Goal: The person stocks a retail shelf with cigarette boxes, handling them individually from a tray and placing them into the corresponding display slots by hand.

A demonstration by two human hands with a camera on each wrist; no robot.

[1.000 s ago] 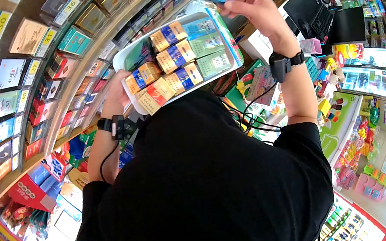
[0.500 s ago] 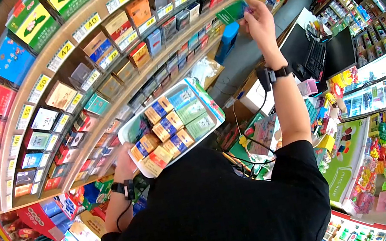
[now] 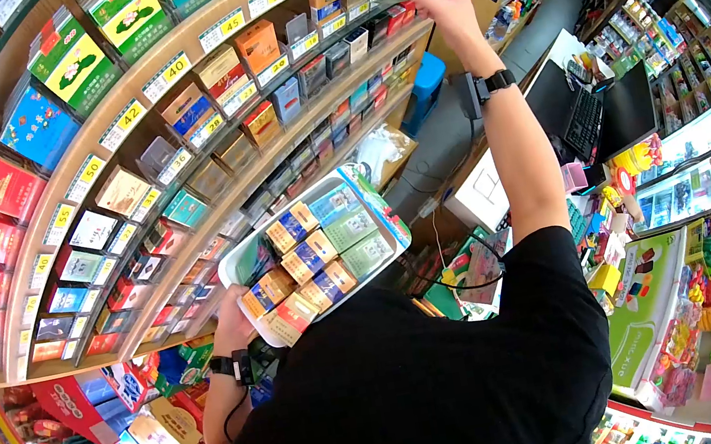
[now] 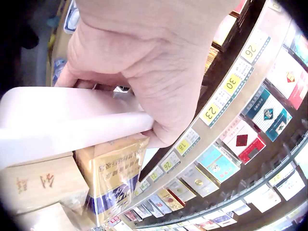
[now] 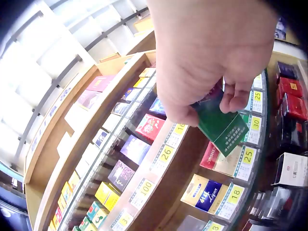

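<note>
My left hand (image 3: 231, 321) grips one corner of a white plastic tray (image 4: 62, 120), its thumb over the rim in the left wrist view. Inside the tray stand gold-and-blue cigarette packs (image 3: 309, 254), light green packs (image 3: 359, 244) and, in the corner near the left hand, an orange-and-cream pack (image 3: 294, 314). With the arm stretched out, my right hand (image 3: 453, 14) reaches the far end of an upper shelf row. It pinches a dark green cigarette pack (image 5: 221, 127) between thumb and fingers, just over a shelf slot with price tags along its front.
A curved wooden display shelf (image 3: 163, 104) full of cigarette packs and yellow price tags runs along the left. At the right stand a counter with a keyboard (image 3: 584, 119) and a dark monitor (image 3: 627, 103). A blue bin (image 3: 423, 88) is below the right arm.
The right hand has carried the green pack away from above the tray, out to the upper shelf row. The view has turned toward the shelf. The left hand still holds the tray.
</note>
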